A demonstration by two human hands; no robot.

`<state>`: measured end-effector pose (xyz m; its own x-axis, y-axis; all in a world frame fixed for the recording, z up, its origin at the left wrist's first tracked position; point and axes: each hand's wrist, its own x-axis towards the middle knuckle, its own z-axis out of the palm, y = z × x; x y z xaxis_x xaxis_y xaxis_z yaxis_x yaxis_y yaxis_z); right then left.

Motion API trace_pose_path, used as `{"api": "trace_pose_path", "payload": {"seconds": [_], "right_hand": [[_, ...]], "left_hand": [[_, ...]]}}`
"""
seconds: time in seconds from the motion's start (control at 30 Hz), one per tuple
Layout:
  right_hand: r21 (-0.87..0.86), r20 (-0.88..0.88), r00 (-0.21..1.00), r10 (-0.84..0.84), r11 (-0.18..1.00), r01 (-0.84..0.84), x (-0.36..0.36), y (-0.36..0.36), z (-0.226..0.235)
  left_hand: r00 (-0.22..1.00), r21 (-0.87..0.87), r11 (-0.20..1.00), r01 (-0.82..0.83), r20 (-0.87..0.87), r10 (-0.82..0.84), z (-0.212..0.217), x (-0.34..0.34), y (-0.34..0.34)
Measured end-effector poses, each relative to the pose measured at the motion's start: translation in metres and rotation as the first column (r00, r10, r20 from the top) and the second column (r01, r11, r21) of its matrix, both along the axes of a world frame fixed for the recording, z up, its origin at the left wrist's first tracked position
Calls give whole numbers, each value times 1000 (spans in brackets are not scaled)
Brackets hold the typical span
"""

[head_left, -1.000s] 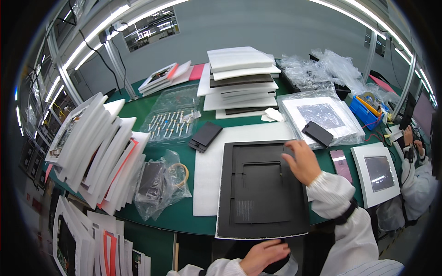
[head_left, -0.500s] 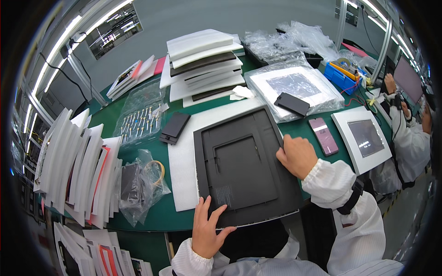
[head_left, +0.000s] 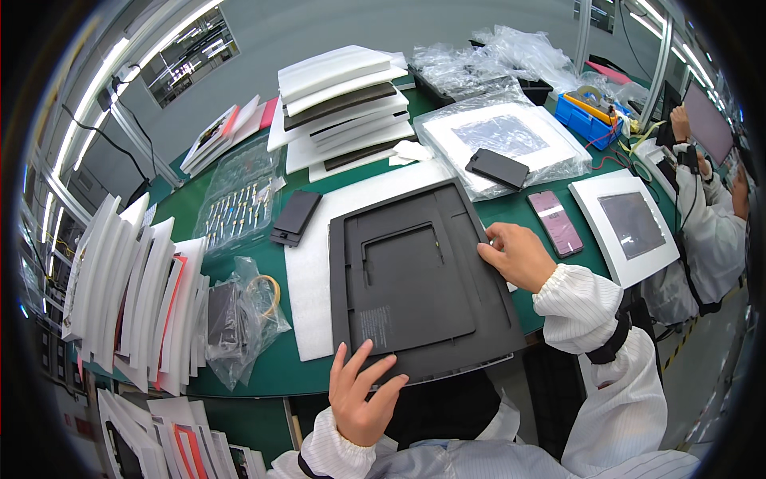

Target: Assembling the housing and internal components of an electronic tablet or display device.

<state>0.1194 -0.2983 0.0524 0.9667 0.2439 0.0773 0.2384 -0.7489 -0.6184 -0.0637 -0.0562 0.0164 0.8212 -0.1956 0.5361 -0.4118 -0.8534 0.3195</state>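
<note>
Head view shows a matte rectangular panel (head_left: 423,291).

The broad rectangular plastic panel (head_left: 427,299) is matte black with a small block of pale grey print (head_left: 377,326), against a white rectangular foam sheet (head_left: 307,315) and a dark green tabletop (head_left: 294,377). The loose right fabric sleeve (head_left: 578,302) is white with fine grey pinstripes and a black strap (head_left: 610,339), the slim rectangular phone (head_left: 561,231) is mauve pink with a pale silvery band, and the square white frame (head_left: 658,262) holds a dark grey glossy screen (head_left: 630,223). The tall stack of flat foam sheets (head_left: 339,72) is white, streaked with dark brown layers, the small open plastic bin (head_left: 585,125) is bright blue, and the wall (head_left: 351,22) is plain grey.
</note>
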Motion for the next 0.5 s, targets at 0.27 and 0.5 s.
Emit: {"api": "trace_pose_path", "payload": {"seconds": [0.27, 0.5], "right_hand": [[-43, 140, 988, 71, 997, -65, -16, -4, -31], [79, 312, 769, 558, 791, -607, -111, 30, -10]], "left_hand": [[953, 267, 933, 241, 118, -280, 38, 9, -9], [885, 484, 804, 346, 117, -451, 74, 16, -28]]}}
